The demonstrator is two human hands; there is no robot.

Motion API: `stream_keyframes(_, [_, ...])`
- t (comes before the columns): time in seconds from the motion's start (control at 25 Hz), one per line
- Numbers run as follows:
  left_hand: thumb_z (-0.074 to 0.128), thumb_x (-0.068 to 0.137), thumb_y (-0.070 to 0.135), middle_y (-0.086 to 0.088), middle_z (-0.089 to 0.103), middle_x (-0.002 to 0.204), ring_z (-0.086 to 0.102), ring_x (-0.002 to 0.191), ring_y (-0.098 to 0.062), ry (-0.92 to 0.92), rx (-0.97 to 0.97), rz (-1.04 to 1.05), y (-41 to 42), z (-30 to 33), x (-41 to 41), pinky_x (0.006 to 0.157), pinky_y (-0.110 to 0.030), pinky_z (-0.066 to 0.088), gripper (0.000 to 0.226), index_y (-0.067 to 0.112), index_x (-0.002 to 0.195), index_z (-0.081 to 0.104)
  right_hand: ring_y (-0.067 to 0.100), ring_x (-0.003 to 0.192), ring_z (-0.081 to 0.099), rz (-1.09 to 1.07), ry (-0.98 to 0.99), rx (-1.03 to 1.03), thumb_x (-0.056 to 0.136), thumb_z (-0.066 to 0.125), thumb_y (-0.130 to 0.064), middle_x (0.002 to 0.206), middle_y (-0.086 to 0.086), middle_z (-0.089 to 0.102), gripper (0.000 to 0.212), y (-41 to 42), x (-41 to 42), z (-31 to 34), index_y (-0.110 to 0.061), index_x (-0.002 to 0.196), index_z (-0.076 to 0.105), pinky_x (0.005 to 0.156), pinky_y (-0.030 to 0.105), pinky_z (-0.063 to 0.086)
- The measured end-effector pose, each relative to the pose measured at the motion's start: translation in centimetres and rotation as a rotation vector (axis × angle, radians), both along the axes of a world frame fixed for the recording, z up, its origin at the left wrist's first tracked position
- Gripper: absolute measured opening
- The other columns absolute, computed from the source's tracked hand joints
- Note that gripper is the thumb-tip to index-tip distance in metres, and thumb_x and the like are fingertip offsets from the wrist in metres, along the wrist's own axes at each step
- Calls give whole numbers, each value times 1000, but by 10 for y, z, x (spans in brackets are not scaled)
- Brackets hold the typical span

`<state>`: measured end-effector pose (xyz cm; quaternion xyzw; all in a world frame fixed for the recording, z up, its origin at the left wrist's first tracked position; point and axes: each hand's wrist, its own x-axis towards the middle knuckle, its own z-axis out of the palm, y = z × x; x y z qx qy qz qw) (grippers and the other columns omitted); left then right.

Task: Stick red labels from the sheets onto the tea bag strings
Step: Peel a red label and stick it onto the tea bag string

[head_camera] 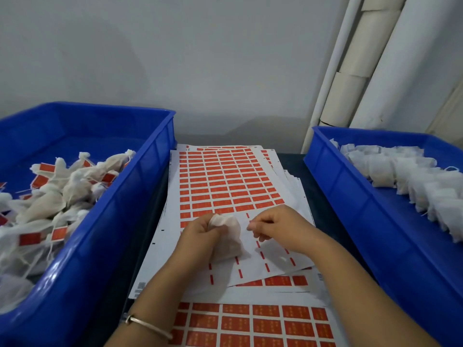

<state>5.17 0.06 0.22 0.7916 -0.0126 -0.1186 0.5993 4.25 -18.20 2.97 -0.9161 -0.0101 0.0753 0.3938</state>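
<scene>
Head view: a person's two hands work over label sheets, with a blue bin on either side.
Left bin (140, 186): well left of the fingers; holds a heap of bags that already carry red labels, so a good share looks done.
Left hand (200, 236): fingers curled round a white tea bag (231, 236), gripping its gathered top.
Top sheet (225, 181): under and beyond the fingers; its near rows are stripped to white backing, the far rows full of red labels (220, 189).
Right hand (278, 226): just right of the bag; fingertips pressed together in a pinch, on what I cannot tell, perhaps the string or a label.
Right bin (350, 196): well right of the fingers; a row of unlabelled bags is left.
Progress: roughly midway by my judgement; this bag is not yet visibly labelled.
</scene>
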Motion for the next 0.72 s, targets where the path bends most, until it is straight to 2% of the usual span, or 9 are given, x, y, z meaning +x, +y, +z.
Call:
stream_keyframes(0.12, [52,94,33,15,59,93,56,87,-11,26,-19,-19,-1,2,-1,60,-19,43,9,31,92,61,-5,70,62,-140,-129,153,93,55,-31,69,-23,66,22,2,-11,-15,-40,75,64,55,3,44])
stream_keyframes(0.2, [53,93,30,17,56,91,54,85,-10,32,-32,-34,-3,4,-4,56,-15,42,8,33,89,59,-6,73,61,-178,-210,248,92,53,-37,75,-28,65,16,9,-18,-21,-41,81,63,59,4,47])
stream_keyframes(0.24, [55,92,29,18,56,90,55,84,-9,26,-40,-44,-4,5,-6,52,-12,42,8,33,87,59,-7,76,61,-180,-225,318,88,52,-43,79,-31,64,10,13,-21,-22,-42,86,62,62,5,50])
stream_keyframes(0.36, [61,87,31,17,60,90,59,82,-10,-48,-21,-91,-8,5,-8,47,-6,43,6,34,91,59,-14,88,57,-151,-274,404,75,54,-54,86,-42,60,18,21,-27,-26,-46,90,59,62,1,46])
stream_keyframes(0.44, [64,83,35,18,63,88,61,80,-9,-89,4,-104,-9,5,-8,47,-6,42,11,34,91,58,-16,89,55,-171,-325,367,82,61,-42,83,-42,60,2,22,-27,-28,-44,82,60,62,-2,42])
stream_keyframes(0.52, [63,75,44,20,66,82,61,79,-5,-137,-21,-107,-8,8,-7,49,-5,42,16,33,87,62,-17,85,56,-223,-348,414,85,65,-28,79,-42,60,15,20,-28,-30,-41,76,61,61,-2,42])
stream_keyframes(0.6, [56,68,49,26,66,80,60,80,5,-193,-70,-80,-7,10,-8,53,-6,44,22,33,79,66,-18,84,57,-256,-337,459,85,65,-24,78,-42,61,19,17,-28,-31,-40,75,62,60,-1,43])
stream_keyframes(0.72, [54,74,45,25,68,79,61,79,8,-216,-116,-28,-4,11,-7,62,-8,43,17,35,77,68,-16,87,57,-264,-344,483,86,65,-21,81,-41,62,21,17,-29,-30,-40,78,63,63,0,44])
